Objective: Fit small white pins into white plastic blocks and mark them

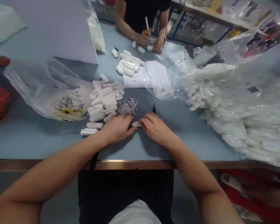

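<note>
Between my hands, just above or on the table near its front edge, is a small white plastic housing (pixel 135 124) with a row of dark slots. My left hand (pixel 120 127) grips its left end between thumb and fingers. My right hand (pixel 154 127) pinches the right end, and its fingertips hide that part. Beyond my left hand lies a loose heap of tiny white-and-dark pieces (pixel 128 106). A pile of similar white housings (pixel 105 98) sits to the left of it. A dark slim pen-like tool (pixel 154 109) lies just past my right fingers.
On the left, an open clear bag (pixel 70 102) holds many tiny pieces. Large clear bags of white parts (pixel 233 118) fill the right side. Across the table, a co-worker's hands (pixel 151 40) handle a white tool and housing beside another pile (pixel 129 63). Paper (pixel 135 81) lies mid-table.
</note>
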`<state>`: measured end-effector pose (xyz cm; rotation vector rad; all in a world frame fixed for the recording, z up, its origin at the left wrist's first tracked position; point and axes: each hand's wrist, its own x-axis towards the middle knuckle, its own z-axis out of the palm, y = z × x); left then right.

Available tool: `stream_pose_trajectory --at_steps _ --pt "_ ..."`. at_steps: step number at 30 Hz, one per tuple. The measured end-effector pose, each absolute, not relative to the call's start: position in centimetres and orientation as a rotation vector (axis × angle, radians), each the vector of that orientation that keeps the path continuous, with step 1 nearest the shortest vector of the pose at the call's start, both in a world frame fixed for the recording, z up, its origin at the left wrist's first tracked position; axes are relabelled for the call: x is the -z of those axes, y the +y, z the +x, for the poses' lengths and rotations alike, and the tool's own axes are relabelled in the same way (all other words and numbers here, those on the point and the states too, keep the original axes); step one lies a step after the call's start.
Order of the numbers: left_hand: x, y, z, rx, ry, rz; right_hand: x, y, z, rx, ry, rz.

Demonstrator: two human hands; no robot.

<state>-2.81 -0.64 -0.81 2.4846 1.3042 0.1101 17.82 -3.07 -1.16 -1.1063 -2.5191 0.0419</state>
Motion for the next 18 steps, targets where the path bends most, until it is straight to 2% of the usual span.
stream_pose_trajectory --at_steps 18 --pt "0.88 -0.78 -2.84 -0.111 1.297 2.522 0.22 -3.4 17.89 0.091 -2.684 -1.038"
